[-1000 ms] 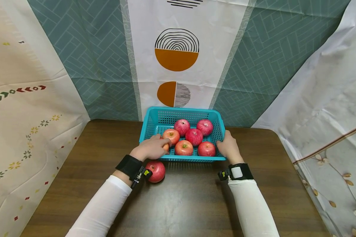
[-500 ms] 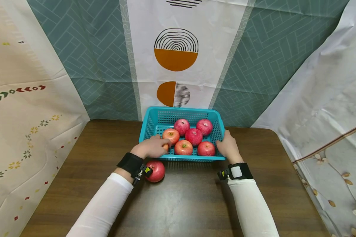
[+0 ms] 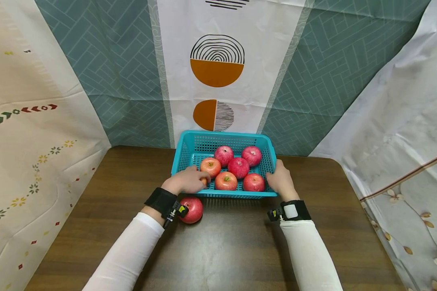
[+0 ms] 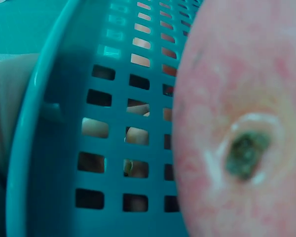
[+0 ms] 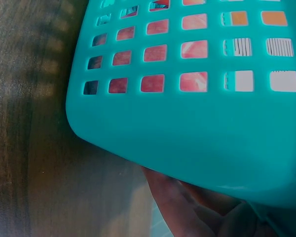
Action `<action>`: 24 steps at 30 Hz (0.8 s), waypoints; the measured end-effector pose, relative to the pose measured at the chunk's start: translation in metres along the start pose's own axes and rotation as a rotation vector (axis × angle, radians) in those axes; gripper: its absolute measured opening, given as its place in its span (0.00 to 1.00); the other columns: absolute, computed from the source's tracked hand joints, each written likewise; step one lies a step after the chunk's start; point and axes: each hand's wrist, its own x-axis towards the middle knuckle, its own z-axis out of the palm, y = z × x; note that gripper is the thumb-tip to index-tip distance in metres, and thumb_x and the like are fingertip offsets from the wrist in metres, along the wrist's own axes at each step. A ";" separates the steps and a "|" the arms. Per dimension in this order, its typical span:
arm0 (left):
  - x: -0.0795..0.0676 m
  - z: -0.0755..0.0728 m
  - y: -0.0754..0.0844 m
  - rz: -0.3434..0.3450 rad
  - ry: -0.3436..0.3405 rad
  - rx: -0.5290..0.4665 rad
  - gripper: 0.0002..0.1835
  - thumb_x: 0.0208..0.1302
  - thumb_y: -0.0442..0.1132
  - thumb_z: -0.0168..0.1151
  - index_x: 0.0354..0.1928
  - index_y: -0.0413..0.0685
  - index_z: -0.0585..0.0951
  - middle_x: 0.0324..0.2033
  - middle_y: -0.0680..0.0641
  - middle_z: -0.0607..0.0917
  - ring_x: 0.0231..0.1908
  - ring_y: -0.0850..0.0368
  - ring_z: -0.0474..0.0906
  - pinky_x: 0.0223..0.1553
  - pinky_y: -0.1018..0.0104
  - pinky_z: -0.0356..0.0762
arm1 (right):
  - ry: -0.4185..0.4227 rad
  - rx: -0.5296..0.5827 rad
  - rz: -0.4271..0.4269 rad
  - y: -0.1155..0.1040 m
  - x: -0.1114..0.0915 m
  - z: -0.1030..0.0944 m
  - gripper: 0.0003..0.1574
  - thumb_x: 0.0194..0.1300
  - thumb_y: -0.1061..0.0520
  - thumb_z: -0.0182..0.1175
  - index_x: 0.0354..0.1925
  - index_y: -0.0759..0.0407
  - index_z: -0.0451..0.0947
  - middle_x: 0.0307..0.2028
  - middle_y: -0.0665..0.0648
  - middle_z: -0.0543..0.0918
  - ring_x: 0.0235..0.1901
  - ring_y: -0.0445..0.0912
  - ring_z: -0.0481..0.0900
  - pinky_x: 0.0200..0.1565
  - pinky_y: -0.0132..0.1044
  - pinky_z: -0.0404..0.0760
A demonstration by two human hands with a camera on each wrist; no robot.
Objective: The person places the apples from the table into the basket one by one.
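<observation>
In the head view, my left hand (image 3: 187, 180) reaches over the front-left corner of a turquoise plastic basket (image 3: 223, 195). Its fingers curl round an apple (image 3: 204, 181) inside, mostly hidden beneath them. Through the basket's slots (image 4: 93, 127) in the left wrist view, bits of fingers show. My right hand (image 3: 281, 182) grips the basket's right end near the front corner; the right wrist view shows part of this hand (image 5: 180, 207) below the rim. Several red apples (image 3: 238, 168) lie in the basket. Another apple (image 3: 191, 210) sits on the table in front, under my left wrist.
The basket stands on a dark wooden table (image 3: 225, 250), near its back edge. Behind it hangs a patterned cloth (image 3: 284, 121). Printed cloths also border the left (image 3: 40, 169) and right (image 3: 386, 133) sides.
</observation>
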 end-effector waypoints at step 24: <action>-0.002 0.001 0.000 -0.015 0.050 -0.046 0.16 0.74 0.49 0.61 0.60 0.61 0.86 0.56 0.38 0.68 0.57 0.42 0.66 0.48 0.48 0.74 | 0.009 0.016 0.000 0.002 0.001 0.001 0.36 0.77 0.59 0.54 0.75 0.75 0.56 0.65 0.79 0.75 0.61 0.73 0.78 0.59 0.70 0.78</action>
